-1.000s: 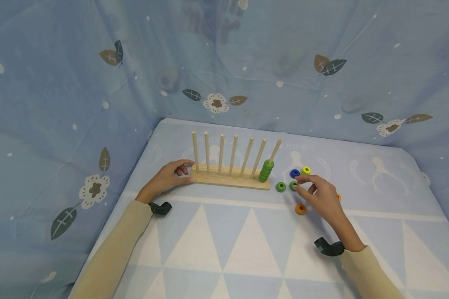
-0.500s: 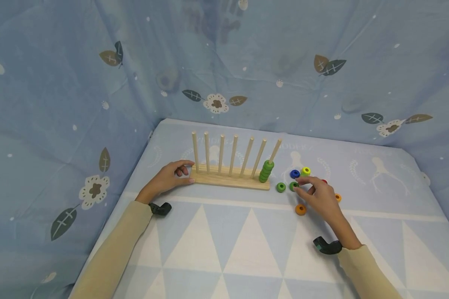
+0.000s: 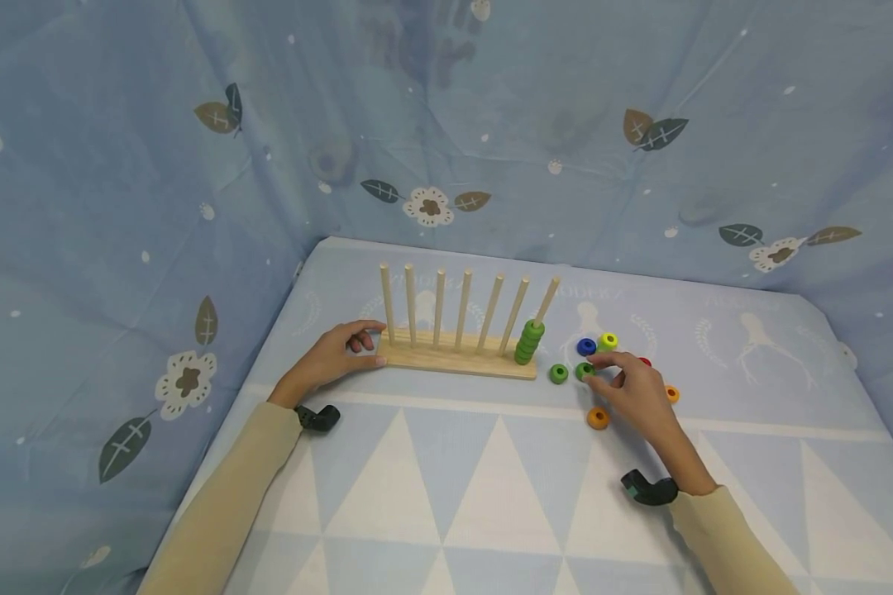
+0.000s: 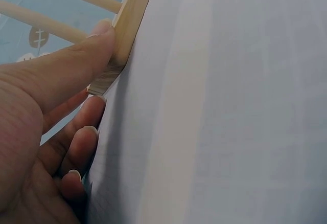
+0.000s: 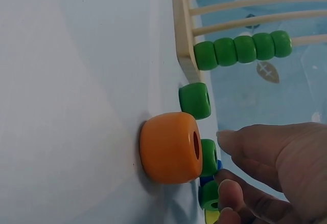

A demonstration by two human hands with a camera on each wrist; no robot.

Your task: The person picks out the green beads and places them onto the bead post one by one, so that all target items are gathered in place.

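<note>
A wooden bead rack (image 3: 454, 357) with several upright pegs stands on the cloth; green beads (image 3: 530, 342) are stacked on its rightmost peg. My left hand (image 3: 333, 350) grips the rack's left end, thumb on the front side of the base (image 4: 127, 35) and a finger behind. My right hand (image 3: 635, 392) hovers at a loose green bead (image 3: 584, 371). In the right wrist view its thumb and forefinger are parted just beside that green bead (image 5: 208, 157). Another green bead (image 3: 558, 373) lies nearer the rack. An orange bead (image 3: 598, 417) sits in front of the right hand.
Blue (image 3: 586, 346) and yellow (image 3: 608, 340) beads lie beyond the right hand. A red bead (image 3: 645, 362) is partly hidden behind it, and a second orange bead (image 3: 672, 394) lies to its right. Patterned blue curtains (image 3: 432, 124) hang behind and left of the table.
My right hand has shifted very slightly, and the red bead behind it has come into view. The left hand keeps its hold on the rack; the beads have not visibly moved.
</note>
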